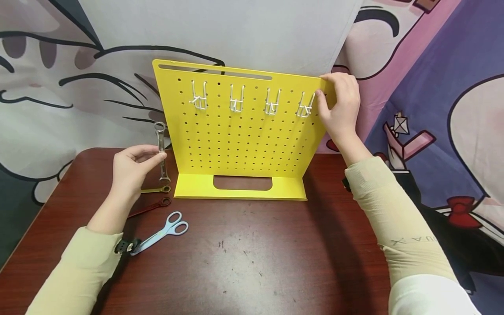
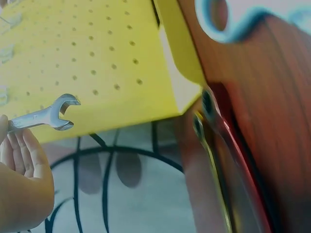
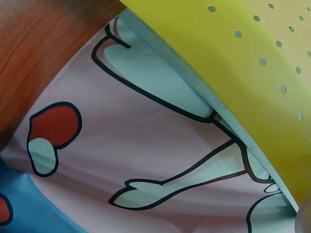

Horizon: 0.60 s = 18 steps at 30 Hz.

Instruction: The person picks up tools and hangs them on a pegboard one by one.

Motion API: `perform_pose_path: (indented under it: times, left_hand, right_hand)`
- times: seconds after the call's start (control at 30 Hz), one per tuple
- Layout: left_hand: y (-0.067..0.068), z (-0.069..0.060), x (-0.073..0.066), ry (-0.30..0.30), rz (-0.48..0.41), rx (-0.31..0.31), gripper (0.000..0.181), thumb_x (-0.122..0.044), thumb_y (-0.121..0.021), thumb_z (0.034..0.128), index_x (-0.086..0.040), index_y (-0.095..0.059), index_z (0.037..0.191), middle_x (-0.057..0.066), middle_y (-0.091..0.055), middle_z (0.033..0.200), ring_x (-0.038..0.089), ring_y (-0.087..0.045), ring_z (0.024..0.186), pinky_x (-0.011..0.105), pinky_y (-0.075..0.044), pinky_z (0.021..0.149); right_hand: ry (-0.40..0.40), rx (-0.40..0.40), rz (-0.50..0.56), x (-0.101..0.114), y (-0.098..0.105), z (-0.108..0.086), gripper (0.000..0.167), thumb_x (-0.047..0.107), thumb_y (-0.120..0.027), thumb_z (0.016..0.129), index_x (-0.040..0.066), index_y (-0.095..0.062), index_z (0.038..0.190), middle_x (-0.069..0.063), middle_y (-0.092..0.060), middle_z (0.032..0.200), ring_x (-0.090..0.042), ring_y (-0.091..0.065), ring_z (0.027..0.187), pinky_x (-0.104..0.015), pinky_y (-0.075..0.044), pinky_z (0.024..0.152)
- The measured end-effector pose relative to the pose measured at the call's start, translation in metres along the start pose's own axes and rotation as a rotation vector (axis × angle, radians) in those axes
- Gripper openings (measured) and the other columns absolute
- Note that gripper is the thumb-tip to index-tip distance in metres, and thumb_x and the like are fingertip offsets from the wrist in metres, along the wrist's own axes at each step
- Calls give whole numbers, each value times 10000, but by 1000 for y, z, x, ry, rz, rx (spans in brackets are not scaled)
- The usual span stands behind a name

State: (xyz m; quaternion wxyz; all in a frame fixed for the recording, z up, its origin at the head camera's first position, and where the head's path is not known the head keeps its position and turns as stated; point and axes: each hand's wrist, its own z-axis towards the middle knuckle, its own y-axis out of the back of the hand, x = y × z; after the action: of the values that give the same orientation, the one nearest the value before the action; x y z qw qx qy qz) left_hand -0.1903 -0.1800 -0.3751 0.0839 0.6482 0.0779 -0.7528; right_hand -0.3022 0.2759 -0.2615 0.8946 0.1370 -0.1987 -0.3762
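My left hand (image 1: pixel 135 168) pinches a silver combination wrench (image 1: pixel 161 151) upright, ring end up, just left of a yellow pegboard stand (image 1: pixel 244 144). In the left wrist view the wrench's open jaw end (image 2: pixel 56 114) points toward the board. My right hand (image 1: pixel 341 103) grips the pegboard's upper right edge, thumb on the front face; the fingers behind are partly hidden. White wire hooks (image 1: pixel 236 103) hang in a row along the upper board. Below the left hand lie a yellow wrench (image 1: pixel 157 190) and a red wrench (image 1: pixel 151 207).
Light blue scissors (image 1: pixel 165 232) lie on the dark red-brown table (image 1: pixel 252 253), beside the left wrist. Behind the table are a pale panel (image 1: pixel 220 26) and cloth printed with cartoon figures.
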Motion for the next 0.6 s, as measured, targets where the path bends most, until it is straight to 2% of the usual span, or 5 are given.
perform_pose_path:
  times: [0.23, 0.6]
  left_hand:
    - [-25, -1, -14, -51, -97, 24, 263, 37, -796, 901, -224, -811, 878, -142, -747, 850, 2, -700, 810, 92, -565, 768]
    - [-59, 3, -38, -120, -162, 64, 270, 37, -791, 908, -230, -805, 864, -115, -757, 838, 39, -705, 799, 148, -575, 773]
  right_hand:
    - [-2, -6, -1, -1, -1, 0, 297, 161, -695, 976, -25, -720, 1205, -217, -718, 1200, -394, -601, 1187, -436, -414, 1130]
    - [-1, -2, -4, -1, -1, 0, 299, 165, -689, 979, -23, -719, 1210, -214, -718, 1206, -391, -600, 1194, -431, -408, 1142]
